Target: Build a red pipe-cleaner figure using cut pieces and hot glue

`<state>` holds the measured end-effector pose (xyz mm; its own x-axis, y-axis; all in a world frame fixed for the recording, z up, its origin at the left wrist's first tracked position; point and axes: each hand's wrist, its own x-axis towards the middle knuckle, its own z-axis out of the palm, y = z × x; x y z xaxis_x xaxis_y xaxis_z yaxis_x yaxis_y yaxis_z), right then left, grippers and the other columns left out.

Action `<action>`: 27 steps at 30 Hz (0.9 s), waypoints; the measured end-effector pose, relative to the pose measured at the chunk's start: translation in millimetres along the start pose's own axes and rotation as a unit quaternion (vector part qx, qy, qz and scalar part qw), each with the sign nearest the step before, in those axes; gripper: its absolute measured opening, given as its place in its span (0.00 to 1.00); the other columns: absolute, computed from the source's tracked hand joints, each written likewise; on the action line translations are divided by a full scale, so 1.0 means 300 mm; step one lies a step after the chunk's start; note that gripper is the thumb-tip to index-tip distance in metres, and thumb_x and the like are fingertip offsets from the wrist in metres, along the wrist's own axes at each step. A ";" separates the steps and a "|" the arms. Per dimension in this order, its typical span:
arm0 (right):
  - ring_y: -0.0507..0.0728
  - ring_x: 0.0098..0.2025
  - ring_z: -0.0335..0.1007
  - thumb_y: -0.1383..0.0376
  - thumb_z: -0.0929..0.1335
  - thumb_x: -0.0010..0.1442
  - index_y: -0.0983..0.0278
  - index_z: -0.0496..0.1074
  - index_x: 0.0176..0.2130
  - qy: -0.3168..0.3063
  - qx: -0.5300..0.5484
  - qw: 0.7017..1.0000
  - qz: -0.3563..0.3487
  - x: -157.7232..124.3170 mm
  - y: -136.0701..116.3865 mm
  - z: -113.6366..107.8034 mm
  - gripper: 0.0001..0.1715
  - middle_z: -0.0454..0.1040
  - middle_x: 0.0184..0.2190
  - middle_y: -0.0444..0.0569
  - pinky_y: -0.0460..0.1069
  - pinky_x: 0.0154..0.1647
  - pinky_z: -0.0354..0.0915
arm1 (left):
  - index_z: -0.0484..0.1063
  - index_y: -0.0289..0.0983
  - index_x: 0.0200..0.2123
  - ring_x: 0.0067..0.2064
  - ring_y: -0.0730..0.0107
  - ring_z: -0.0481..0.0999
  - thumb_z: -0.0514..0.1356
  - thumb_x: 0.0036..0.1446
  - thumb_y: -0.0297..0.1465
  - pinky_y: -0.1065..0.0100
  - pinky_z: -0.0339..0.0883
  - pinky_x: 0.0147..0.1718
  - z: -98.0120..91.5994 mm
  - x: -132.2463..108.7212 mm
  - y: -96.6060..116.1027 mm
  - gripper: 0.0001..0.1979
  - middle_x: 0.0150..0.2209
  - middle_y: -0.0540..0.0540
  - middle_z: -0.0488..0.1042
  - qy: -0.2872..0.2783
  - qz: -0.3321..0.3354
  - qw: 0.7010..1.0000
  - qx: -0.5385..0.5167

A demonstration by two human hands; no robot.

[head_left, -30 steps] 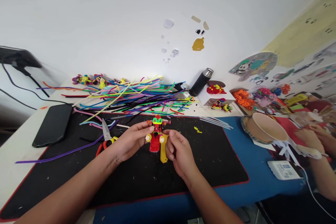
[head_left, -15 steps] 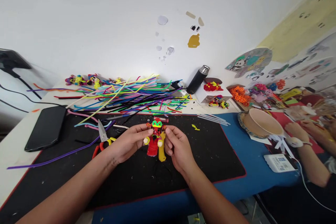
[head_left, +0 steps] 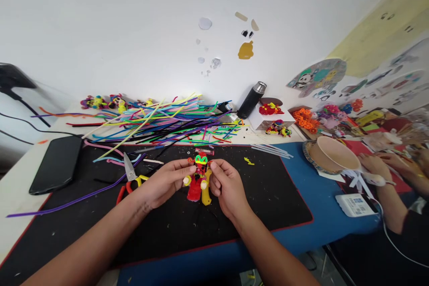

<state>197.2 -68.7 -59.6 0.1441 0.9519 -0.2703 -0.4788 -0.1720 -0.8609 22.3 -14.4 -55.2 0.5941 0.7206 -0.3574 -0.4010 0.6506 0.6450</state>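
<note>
Between my two hands is a small red pipe-cleaner figure (head_left: 194, 191), with a green and yellow band on its head, a dark face and yellow cuffs with whitish ends. My left hand (head_left: 172, 179) pinches the figure's left-hand edge near the head between thumb and fingers. On the opposite side my right hand (head_left: 228, 183) grips it with thumb and curled fingers. Just beside the figure shows a long yellow handle-like piece (head_left: 206, 194); whether it lies on the mat or is held, I cannot tell. Scissors (head_left: 130, 170) with red and yellow handles lie left of my left hand.
A heap of coloured pipe cleaners (head_left: 167, 118) lies behind the black mat (head_left: 261, 205). A phone (head_left: 56, 165) rests at left. Rightward are a black flask (head_left: 252, 100), a bowl (head_left: 335, 156), a white box-shaped device (head_left: 355, 205) and another person's arms (head_left: 390, 201).
My hands keep their hold on the figure with barely any movement. The view has shifted slightly. At the right, the other person's hands and forearm have moved a little.
</note>
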 end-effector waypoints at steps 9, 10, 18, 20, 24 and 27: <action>0.44 0.15 0.46 0.48 0.82 0.52 0.64 0.76 0.35 0.004 0.001 1.000 -0.001 -0.004 -0.005 0.005 0.26 0.57 0.14 0.31 0.42 0.16 0.43 | 0.87 0.37 0.34 0.33 0.67 0.84 0.84 0.40 0.34 0.72 0.79 0.36 0.009 0.001 0.004 0.18 0.34 0.45 0.87 0.007 -0.003 1.000 0.006; 0.44 0.15 0.46 0.48 0.82 0.52 0.64 0.76 0.35 0.004 0.002 1.000 -0.001 -0.004 -0.005 0.005 0.26 0.57 0.14 0.31 0.42 0.16 0.43 | 0.87 0.37 0.34 0.33 0.68 0.84 0.84 0.39 0.34 0.72 0.79 0.36 0.011 0.001 0.005 0.18 0.33 0.45 0.87 0.010 -0.004 1.000 0.005; 0.44 0.14 0.47 0.49 0.82 0.52 0.64 0.76 0.35 0.001 0.011 1.000 0.006 -0.003 0.001 0.002 0.25 0.58 0.14 0.31 0.42 0.16 0.42 | 0.87 0.35 0.34 0.34 0.67 0.84 0.84 0.39 0.34 0.72 0.78 0.37 0.004 0.001 -0.002 0.19 0.33 0.43 0.86 0.020 -0.010 1.000 0.016; 0.44 0.15 0.46 0.49 0.82 0.52 0.64 0.76 0.35 0.003 0.012 1.000 0.011 -0.003 0.003 0.001 0.25 0.57 0.14 0.31 0.42 0.16 0.41 | 0.87 0.35 0.35 0.34 0.66 0.84 0.84 0.39 0.35 0.71 0.78 0.37 0.003 0.001 -0.004 0.19 0.34 0.42 0.87 0.021 -0.010 1.000 0.018; 0.44 0.15 0.46 0.49 0.82 0.52 0.64 0.75 0.35 0.005 0.012 1.000 0.015 -0.003 0.003 -0.001 0.26 0.57 0.14 0.31 0.42 0.16 0.41 | 0.87 0.36 0.35 0.34 0.65 0.84 0.84 0.40 0.35 0.70 0.78 0.38 0.003 0.002 -0.005 0.18 0.34 0.42 0.87 0.013 -0.006 1.000 0.017; 0.44 0.15 0.47 0.47 0.81 0.54 0.64 0.76 0.36 -0.004 0.011 1.000 0.011 -0.005 0.000 -0.001 0.26 0.58 0.15 0.31 0.42 0.16 0.42 | 0.87 0.37 0.35 0.34 0.65 0.84 0.84 0.41 0.34 0.69 0.79 0.39 0.004 0.006 -0.003 0.17 0.34 0.43 0.87 0.016 0.013 1.000 0.013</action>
<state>197.2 -70.3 -59.4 0.1266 0.9502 -0.2848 -0.5006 -0.1866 -0.8453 24.4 -14.0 -55.7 0.5614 0.7441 -0.3621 -0.3970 0.6261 0.6711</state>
